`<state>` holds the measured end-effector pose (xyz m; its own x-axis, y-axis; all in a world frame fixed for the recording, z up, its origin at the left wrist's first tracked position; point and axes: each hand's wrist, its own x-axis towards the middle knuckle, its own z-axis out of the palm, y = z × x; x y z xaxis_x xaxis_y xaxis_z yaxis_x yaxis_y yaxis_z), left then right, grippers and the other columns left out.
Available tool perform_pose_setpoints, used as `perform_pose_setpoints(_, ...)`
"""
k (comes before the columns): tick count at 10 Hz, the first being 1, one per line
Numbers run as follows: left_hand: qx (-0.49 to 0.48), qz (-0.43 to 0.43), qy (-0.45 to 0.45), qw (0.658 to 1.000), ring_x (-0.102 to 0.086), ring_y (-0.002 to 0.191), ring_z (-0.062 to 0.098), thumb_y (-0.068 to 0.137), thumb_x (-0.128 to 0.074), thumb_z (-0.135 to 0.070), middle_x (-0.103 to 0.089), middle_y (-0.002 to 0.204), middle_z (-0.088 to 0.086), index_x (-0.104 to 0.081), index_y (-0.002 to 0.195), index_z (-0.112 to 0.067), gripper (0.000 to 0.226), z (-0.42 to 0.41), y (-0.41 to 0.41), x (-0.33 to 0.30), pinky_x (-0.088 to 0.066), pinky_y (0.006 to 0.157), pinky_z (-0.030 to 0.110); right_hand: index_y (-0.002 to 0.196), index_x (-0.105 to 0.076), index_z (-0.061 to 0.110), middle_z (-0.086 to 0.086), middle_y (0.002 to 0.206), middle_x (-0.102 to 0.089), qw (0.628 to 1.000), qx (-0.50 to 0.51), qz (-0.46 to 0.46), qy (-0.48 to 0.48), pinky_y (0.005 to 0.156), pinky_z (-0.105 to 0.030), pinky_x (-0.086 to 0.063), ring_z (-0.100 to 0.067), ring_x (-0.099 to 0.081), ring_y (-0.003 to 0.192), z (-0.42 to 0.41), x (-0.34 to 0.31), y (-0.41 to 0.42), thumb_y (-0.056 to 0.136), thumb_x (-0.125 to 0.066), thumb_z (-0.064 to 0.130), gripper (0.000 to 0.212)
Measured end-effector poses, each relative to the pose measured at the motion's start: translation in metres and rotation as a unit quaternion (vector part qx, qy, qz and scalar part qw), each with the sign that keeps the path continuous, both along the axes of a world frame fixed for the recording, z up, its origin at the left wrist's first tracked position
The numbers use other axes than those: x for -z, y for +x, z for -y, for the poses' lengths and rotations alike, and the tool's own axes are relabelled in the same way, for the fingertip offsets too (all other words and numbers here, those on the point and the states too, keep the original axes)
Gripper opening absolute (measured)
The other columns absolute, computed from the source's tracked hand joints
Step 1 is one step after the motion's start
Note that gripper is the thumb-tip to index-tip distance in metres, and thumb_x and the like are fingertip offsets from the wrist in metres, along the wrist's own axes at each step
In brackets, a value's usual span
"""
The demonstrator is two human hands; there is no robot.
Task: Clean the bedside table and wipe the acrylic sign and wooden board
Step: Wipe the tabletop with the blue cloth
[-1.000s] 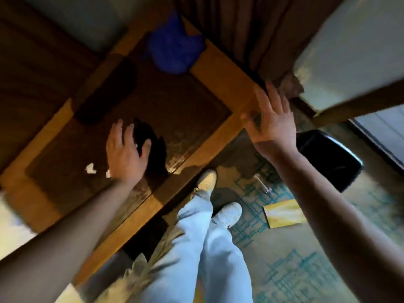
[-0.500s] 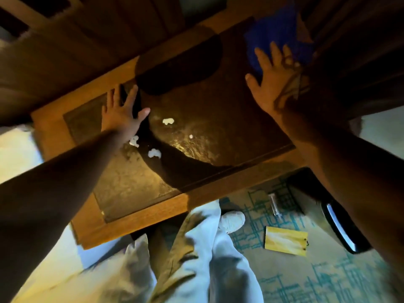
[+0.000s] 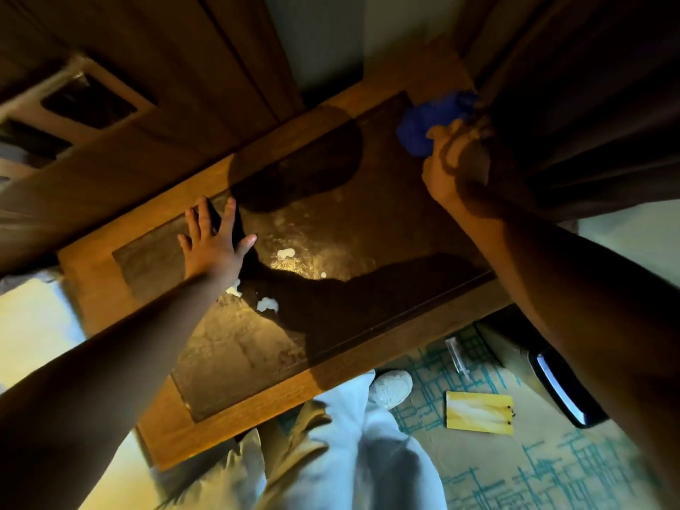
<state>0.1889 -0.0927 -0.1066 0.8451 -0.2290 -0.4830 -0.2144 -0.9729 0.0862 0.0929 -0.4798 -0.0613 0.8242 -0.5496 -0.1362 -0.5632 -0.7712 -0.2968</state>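
- Since the earlier frame, the right hand (image 3: pixel 454 167) has closed over the blue cloth (image 3: pixel 428 123) at the upper right of the frame, where before its fingers were spread above it; the left hand (image 3: pixel 211 241) holds much the same place as before.
- Right hand: fingers curled into the cloth's near edge, at the far corner of the bedside table (image 3: pixel 371 362) beside the dark curtain (image 3: pixel 588 104).
- Left hand: flat, fingers spread, pressed on the dark inset top at centre left; it grips nothing.
- Hands stand well apart, one at each end of the table.
- White scraps (image 3: pixel 268 304) lie on the inset top, lower right of the left hand; one sits partly under the wrist.
- Wooden board (image 3: pixel 478 413), yellow, lies on the patterned carpet at lower right, off the table. A small clear object (image 3: pixel 456 357) lies near it; whether this is the acrylic sign cannot be told.
- Handling, by judgement: the cloth is soft and light, will bunch in the fist, and is best taken in a full handful. The scraps look light and liable to scatter, so a slow sweep is advised.
- Stage, by judgement: cloth being taken up; wiping not yet begun.
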Motion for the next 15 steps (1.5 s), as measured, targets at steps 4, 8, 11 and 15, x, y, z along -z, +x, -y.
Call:
perform_pose_setpoints(4, 0.014, -0.034, -0.015, 0.999, 0.017, 0.153, 0.039, 0.097, -0.046, -0.061, 0.014, 0.169, 0.012, -0.003, 0.159, -0.041, 0.078, 0.0, 0.014, -0.011, 0.001, 0.118, 0.067, 0.07, -0.046, 0.025, 0.005, 0.058, -0.046, 0.959, 0.012, 0.067, 0.277, 0.051, -0.025, -0.029, -0.009, -0.045, 0.052, -0.064, -0.061, -0.047, 0.096, -0.061, 0.031, 0.03)
perform_pose_setpoints(8, -0.086, 0.031, -0.127, 0.988, -0.022, 0.15, 0.041, 0.094, -0.052, -0.059, -0.019, 0.166, 0.014, -0.036, 0.152, -0.033, 0.066, -0.035, 0.01, -0.034, -0.025, 0.119, 0.06, 0.096, -0.066, 0.026, 0.009, 0.082, -0.063, 0.96, -0.082, 0.006, 0.267, 0.061, -0.016, -0.039, -0.001, -0.057, 0.068, -0.096, -0.057, -0.065, 0.094, -0.062, 0.041, 0.016)
perform_pose_setpoints(11, -0.205, 0.06, -0.013, 0.977, 0.009, 0.156, 0.032, 0.097, -0.02, -0.069, 0.006, 0.17, 0.01, -0.008, 0.161, -0.031, 0.075, -0.133, -0.149, 0.014, 0.002, 0.124, 0.054, 0.119, -0.067, 0.009, -0.018, 0.117, -0.064, 0.977, -0.178, 0.069, 0.097, 0.077, -0.025, -0.037, -0.031, -0.064, 0.1, -0.138, -0.008, 0.003, 0.096, -0.058, 0.04, 0.039)
perform_pose_setpoints(15, -0.19, 0.059, -0.036, 0.979, 0.014, 0.155, 0.034, 0.097, -0.017, -0.072, 0.01, 0.17, 0.008, -0.004, 0.16, -0.036, 0.074, -0.141, -0.146, 0.02, 0.006, 0.123, 0.058, 0.116, -0.071, 0.004, -0.015, 0.123, -0.07, 0.973, -0.205, 0.099, 0.03, 0.097, -0.043, -0.05, -0.036, -0.061, 0.115, -0.18, 0.027, 0.007, 0.103, -0.044, 0.036, 0.044)
